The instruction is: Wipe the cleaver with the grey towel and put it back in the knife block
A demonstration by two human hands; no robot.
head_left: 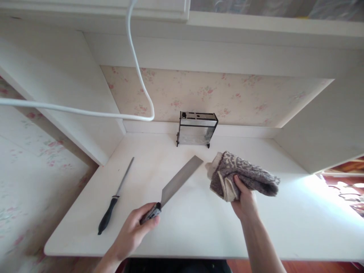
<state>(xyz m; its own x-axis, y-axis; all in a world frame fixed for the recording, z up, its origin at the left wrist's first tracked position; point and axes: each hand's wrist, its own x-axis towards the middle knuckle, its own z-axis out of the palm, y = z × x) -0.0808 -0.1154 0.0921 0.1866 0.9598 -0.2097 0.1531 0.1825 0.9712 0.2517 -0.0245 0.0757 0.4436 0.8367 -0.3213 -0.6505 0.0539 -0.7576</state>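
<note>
My left hand (pixel 136 227) is closed around the dark handle of a kitchen knife (pixel 181 179). Its broad, straight-edged blade points up and to the right over the white counter. In my right hand (pixel 246 199) is a folded grey-brown towel (pixel 241 174) with a cream pattern and a pale edge. My right thumb lies on top of the towel; the other fingers are hidden under it. The blade's tip is just left of the towel, with a small gap between them. On the counter to the left lies a honing steel (pixel 109 214) with a black handle.
A slim metal and black appliance like a toaster (pixel 198 120) stands at the back against the flowered wall. A white cable (pixel 142 83) hangs across the upper left. White side panels and a cabinet overhead (pixel 93 9) enclose the white counter (pixel 199 231).
</note>
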